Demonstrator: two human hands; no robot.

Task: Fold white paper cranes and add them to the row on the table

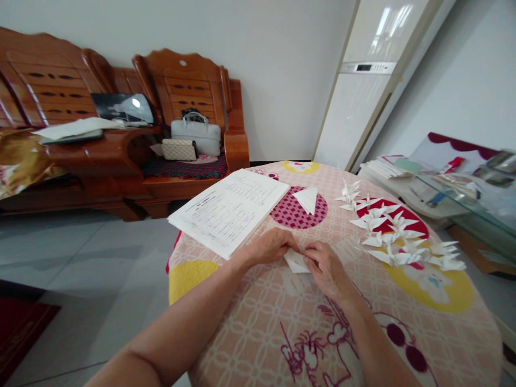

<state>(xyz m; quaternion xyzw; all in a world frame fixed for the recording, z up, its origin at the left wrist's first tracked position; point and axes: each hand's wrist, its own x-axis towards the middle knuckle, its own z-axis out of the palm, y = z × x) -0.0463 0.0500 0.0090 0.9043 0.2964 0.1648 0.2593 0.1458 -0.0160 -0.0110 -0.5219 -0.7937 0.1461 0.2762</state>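
Observation:
Near the middle of the round table, a small piece of folded white paper [296, 263] lies between my hands. My left hand [274, 244] pinches its upper edge with the fingers closed. From the other side my right hand [325, 269] is closed on the paper's right part, its fingertips close to those of the left. Parts of the paper are hidden under the fingers. Just beyond my hands sits a stack of white paper triangles [308, 201]. Several folded white paper cranes [397, 231] stand grouped at the table's right side.
A stack of printed sheets [229, 209] lies at the table's left edge on the patterned tablecloth [250, 322]. Wooden chairs [189, 80] with bags [195, 137] stand behind. To the right is a glass-topped side table [475, 207] with papers; a tall air conditioner [363, 91] stands at the back.

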